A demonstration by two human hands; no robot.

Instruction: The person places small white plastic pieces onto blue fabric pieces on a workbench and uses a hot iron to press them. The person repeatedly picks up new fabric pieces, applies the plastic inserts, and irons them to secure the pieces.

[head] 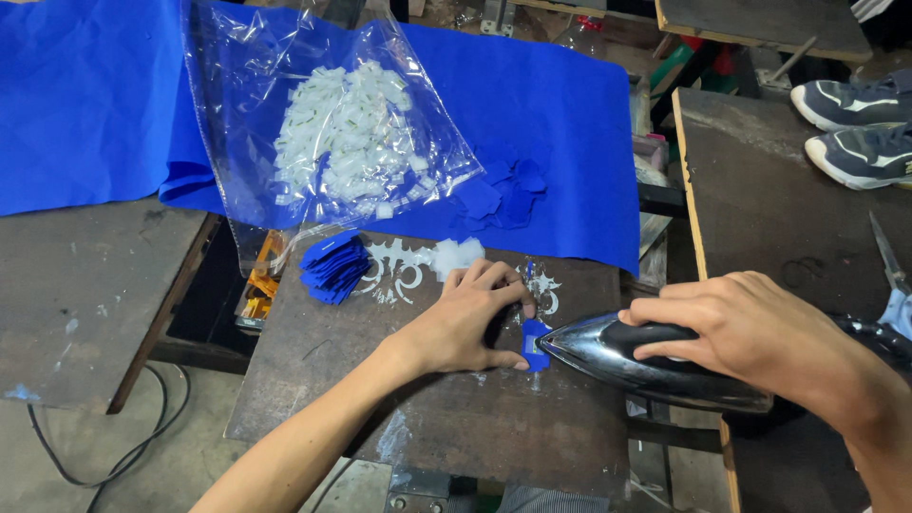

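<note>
The left hand lies flat on the dark metal work plate, fingers pressed together, thumb and forefinger pinning a small blue fabric piece near the plate's right edge. The right hand is wrapped tight around the black handle of a shiny clothes iron, whose pointed tip touches that blue piece. Toward the plate's far left corner sits a stack of blue fabric pieces, with a tuft of white stuffing just beside it. Beyond the far edge, a clear plastic bag of white tabs rests on a spread blue cloth. Scissors lie on the wooden bench at right.
</note>
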